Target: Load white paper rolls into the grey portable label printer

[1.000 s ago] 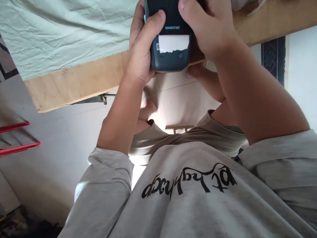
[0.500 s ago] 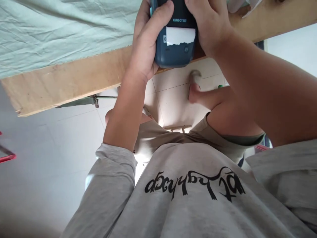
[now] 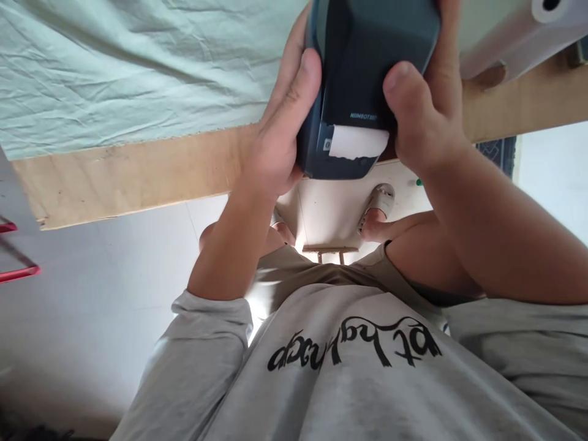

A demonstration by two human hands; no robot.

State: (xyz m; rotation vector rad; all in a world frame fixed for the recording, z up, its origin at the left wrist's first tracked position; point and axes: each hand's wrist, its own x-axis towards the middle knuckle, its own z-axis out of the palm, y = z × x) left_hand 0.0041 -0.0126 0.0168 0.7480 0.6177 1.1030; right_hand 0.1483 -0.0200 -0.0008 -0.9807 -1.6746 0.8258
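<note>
A dark blue label printer is held in both hands over the table's front edge. A strip of white label paper with a torn edge sticks out of its slot. My left hand grips the printer's left side, thumb on its top face. On the right side, my right hand grips it with the thumb pressed on top near the paper slot.
A wooden table is covered with a pale green cloth. A white paper roll lies at the table's right. Below are my grey shirt, my legs and a white tiled floor. A red frame shows at the left edge.
The printer and both hands now sit lower and larger in view, with more of its top face visible. My right thumb has moved onto the top near the paper slot.
</note>
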